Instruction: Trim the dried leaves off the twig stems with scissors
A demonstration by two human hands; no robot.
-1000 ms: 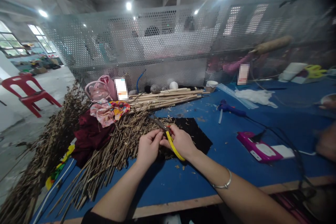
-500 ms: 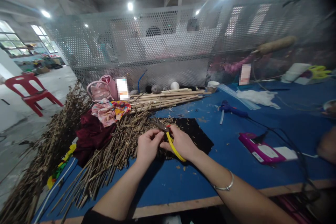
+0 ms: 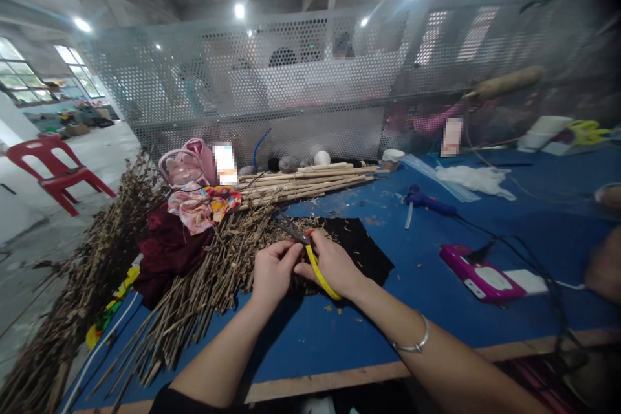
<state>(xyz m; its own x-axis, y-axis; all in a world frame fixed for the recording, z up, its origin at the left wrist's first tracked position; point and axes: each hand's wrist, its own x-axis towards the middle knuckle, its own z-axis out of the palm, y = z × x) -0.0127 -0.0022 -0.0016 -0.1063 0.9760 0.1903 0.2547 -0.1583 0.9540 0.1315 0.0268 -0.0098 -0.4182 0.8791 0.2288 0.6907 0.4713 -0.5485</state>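
My right hand (image 3: 334, 263) is closed around a pair of scissors (image 3: 314, 259) with yellow handles. Their dark blades point up and to the left, over dried plant bits. Close beside it, my left hand (image 3: 275, 272) has its thumb and fingers pinched together; what they hold, if anything, is hidden. To the left of my hands lies a pile of dried stalks (image 3: 213, 281), with the cut stems towards the table's front. A black cloth (image 3: 366, 252) strewn with small plant scraps lies under and behind my right hand.
Pale sticks (image 3: 301, 184) lie along the back of the blue table (image 3: 339, 343). A blue glue gun (image 3: 429, 202) and a magenta power strip (image 3: 478, 275) with cables are on the right. More dried stems (image 3: 82, 272) lean at the left, near a red chair (image 3: 58, 171). Another person's arm (image 3: 604, 265) shows at the right edge.
The view has shifted very slightly. My hands and the scissors look nearly the same as before.
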